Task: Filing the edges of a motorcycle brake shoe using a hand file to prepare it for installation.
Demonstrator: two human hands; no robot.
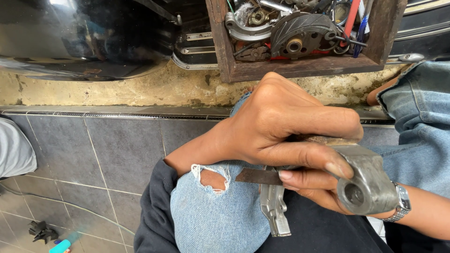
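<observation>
My left hand (281,126) closes from above over a grey cast-metal part (370,187) with a round hole in its thick end. A slimmer metal arm (274,211) of the part hangs down over my lap. My right hand (318,194), with a metal wristwatch (401,204) on the wrist, reaches in from the right beneath the part. Its thumb pins a thin, flat dark blade (255,176) that points left, just under my left fingers. Both hands rest above my knee in torn blue jeans (211,211).
A wooden box (300,70) with several metal parts and tools stands ahead on a rough concrete kerb. A glossy black vehicle body (70,37) fills the upper left. On the grey tiled floor (117,150) at lower left lie a small black piece (41,230) and a cyan object (61,245).
</observation>
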